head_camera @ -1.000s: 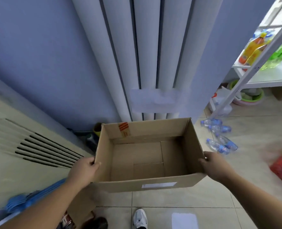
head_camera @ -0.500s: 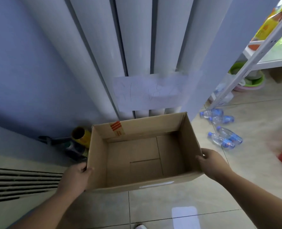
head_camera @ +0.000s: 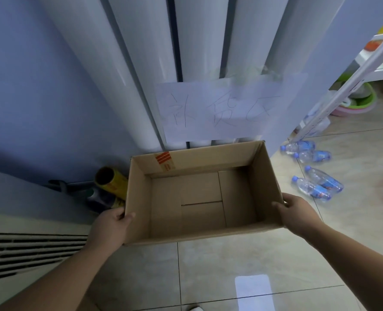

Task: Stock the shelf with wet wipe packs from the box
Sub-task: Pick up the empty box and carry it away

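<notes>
my left hand (head_camera: 112, 223) and right hand (head_camera: 295, 212) are well apart, each clamped on a short end of the cardboard box (head_camera: 210, 159). the left thumb is hooked over the rim, and the right hand's fingers curl round the near right corner. the box's long axis runs left to right between my hands, open side up. i can't tell whether it rests on the floor (head_camera: 208, 272) or hangs just above it.

inside i see only bare cardboard flaps. no wet wipe packs show in the box or anywhere else in view, so i judge the stocking done or the packs elsewhere. the shelf (head_camera: 343, 86) stands up and off to my right, well apart from the box, and my right hand is the nearer one. any carry there would swing the box rightward.

a paper sign (head_camera: 221, 108) is taped across the white radiator (head_camera: 199, 41) just behind the box. its faint handwriting looks like 补货区, as best i can make out. an orange-striped sticker (head_camera: 164, 160) sits on the box's far wall, its print too small to read. the water bottles (head_camera: 316, 187) lying on the floor to the right have blue labels i can't read. a yellow roll (head_camera: 111, 181) stands just beside the box's left wall.
</notes>
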### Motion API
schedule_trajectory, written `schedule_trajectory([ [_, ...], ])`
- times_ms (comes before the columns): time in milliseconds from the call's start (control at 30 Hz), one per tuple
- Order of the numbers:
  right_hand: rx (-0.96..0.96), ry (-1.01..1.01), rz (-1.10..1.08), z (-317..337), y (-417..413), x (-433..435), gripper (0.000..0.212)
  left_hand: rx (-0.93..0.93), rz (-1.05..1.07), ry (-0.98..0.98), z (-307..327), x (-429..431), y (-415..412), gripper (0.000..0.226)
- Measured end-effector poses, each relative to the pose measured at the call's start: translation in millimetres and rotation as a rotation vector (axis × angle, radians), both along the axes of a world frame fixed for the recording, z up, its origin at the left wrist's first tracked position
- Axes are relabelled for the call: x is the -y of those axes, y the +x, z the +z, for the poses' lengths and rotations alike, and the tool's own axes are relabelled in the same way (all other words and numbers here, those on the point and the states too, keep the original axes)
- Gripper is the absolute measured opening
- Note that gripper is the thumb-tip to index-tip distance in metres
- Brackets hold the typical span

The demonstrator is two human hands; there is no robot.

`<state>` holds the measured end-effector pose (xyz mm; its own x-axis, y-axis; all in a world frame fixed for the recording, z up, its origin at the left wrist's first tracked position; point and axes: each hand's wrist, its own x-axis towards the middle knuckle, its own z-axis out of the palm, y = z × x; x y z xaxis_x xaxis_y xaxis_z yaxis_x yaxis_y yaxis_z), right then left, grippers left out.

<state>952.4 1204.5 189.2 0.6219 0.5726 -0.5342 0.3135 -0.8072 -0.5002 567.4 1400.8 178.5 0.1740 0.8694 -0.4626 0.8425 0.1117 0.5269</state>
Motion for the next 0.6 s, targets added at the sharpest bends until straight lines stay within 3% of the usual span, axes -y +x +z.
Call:
schedule_trajectory([
  [600,-0.064,-0.042,-0.028,14,4,-3,0.038,-0.041,0.053,0.021,10,-9,8,0.031],
])
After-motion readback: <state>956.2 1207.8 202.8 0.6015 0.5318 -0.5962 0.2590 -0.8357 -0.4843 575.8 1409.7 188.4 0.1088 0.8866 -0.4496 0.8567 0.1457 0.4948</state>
